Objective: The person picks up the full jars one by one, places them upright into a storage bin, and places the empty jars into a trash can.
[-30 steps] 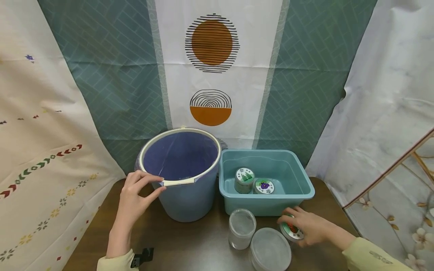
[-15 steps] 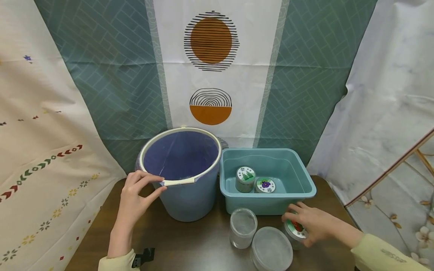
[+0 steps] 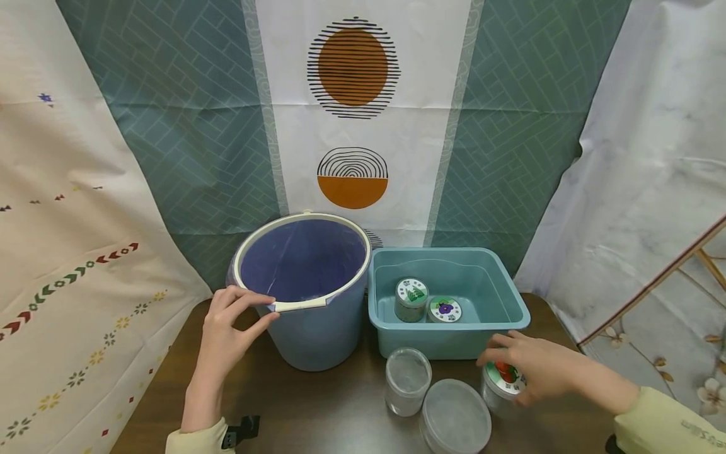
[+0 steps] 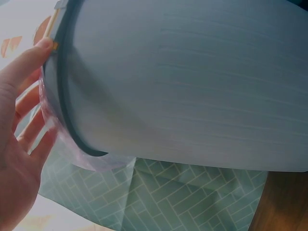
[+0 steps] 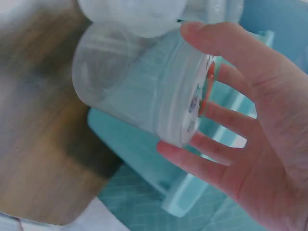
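Note:
My left hand (image 3: 227, 331) pinches the white grip on the rim of a blue bucket (image 3: 317, 340) between thumb and forefinger. In the left wrist view the thumb lies along that rim. On the right, my right hand (image 3: 535, 366) holds a clear jar (image 5: 125, 77) by its white lid (image 3: 507, 376), which carries a red picture. Thumb and fingertips (image 5: 168, 148) span the lid's edge. Whether the jar's base touches the table cannot be told. To its left stand a wide clear jar (image 3: 456, 413) and a narrower clear jar (image 3: 407, 378).
Behind the jars sits a teal tub (image 3: 437, 343). It contains a jar with a green-leaf lid (image 3: 411, 296) and one with a purple-flower lid (image 3: 445, 309). Patterned cloth (image 3: 221, 126) hangs behind and at both sides of the brown table (image 3: 317, 410).
My right hand and the red-picture jar have shifted a little to the right, away from the wide jar. The left hand keeps its place on the bucket. The head view has tilted slightly.

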`<state>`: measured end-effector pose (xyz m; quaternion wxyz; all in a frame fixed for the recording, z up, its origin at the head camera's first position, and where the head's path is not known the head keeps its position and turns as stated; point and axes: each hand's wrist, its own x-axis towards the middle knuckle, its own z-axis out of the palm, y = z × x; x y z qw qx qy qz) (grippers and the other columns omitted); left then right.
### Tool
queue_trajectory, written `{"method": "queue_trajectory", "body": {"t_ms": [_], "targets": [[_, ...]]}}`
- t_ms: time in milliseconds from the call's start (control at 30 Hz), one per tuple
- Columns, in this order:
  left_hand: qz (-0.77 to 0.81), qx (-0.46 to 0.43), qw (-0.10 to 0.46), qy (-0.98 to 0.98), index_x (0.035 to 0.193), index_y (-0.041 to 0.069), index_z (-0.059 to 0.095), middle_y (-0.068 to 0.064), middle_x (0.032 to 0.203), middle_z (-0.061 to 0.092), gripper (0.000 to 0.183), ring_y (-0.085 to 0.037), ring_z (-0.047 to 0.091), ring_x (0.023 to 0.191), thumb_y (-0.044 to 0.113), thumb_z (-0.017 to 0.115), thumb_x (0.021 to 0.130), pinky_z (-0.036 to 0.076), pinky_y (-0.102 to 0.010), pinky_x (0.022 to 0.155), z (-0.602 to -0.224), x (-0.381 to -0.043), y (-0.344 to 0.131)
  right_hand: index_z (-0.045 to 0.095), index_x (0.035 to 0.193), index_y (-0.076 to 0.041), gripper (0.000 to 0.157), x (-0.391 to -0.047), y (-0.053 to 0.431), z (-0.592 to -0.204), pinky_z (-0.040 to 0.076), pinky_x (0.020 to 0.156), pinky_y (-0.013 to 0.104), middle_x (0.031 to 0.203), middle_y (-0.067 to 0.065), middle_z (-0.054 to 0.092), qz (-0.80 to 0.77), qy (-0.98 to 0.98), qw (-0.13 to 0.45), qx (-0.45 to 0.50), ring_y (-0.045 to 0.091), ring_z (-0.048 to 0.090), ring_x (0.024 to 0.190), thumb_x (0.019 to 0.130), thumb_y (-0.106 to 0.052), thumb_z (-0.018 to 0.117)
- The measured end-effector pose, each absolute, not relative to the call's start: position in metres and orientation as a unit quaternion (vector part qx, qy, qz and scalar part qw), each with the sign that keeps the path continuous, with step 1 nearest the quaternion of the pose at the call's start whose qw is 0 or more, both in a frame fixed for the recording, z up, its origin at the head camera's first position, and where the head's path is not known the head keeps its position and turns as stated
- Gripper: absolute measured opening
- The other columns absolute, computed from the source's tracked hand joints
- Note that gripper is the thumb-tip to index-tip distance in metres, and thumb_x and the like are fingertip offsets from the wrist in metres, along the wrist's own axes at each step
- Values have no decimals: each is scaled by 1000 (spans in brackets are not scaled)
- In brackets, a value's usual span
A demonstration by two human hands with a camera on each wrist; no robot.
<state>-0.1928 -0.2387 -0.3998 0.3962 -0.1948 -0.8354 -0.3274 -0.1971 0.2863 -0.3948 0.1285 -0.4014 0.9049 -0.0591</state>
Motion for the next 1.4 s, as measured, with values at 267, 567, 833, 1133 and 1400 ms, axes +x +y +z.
{"method": "queue_trajectory", "body": {"t_ms": [267, 567, 833, 1133, 1400], "targets": [[-330, -193, 394, -836, 93, 18, 78, -2, 89, 61, 38, -12, 46, 96, 7, 93, 60, 30, -15, 89, -400, -193, -240, 55, 126, -40, 66, -199, 268, -358, 46, 69, 20, 116, -15, 50, -68, 883, 146, -440, 3, 46, 98, 69, -34, 87], [-339, -196, 390, -833, 93, 18, 78, -1, 89, 61, 42, -16, 47, 97, 1, 91, 58, 31, -15, 91, -402, -193, -240, 57, 125, -38, 61, -206, 238, -311, 49, 73, 20, 117, -14, 52, -66, 871, 170, -456, 3, 49, 98, 72, -35, 86], [-345, -203, 399, -825, 94, 19, 78, -1, 89, 62, 42, -16, 47, 96, 1, 91, 58, 32, -16, 89, -403, -194, -240, 56, 130, -36, 62, -223, 206, -274, 50, 79, 25, 122, -12, 53, -36, 868, 205, -451, 7, 51, 103, 75, -37, 85], [-345, -203, 397, -825, 93, 17, 78, -1, 90, 60, 38, -14, 47, 96, 5, 92, 60, 31, -15, 89, -404, -196, -241, 55, 137, -31, 67, -249, 152, -227, 54, 90, 35, 132, -4, 55, 9, 863, 197, -465, 13, 55, 109, 77, -32, 85], [-350, -206, 399, -822, 93, 18, 78, 0, 90, 61, 37, -13, 47, 95, 7, 92, 60, 31, -15, 88, -407, -197, -244, 53, 140, -29, 69, -274, 99, -185, 50, 101, 43, 141, 1, 52, 8, 857, 194, -478, 22, 50, 125, 79, -32, 84]]}}
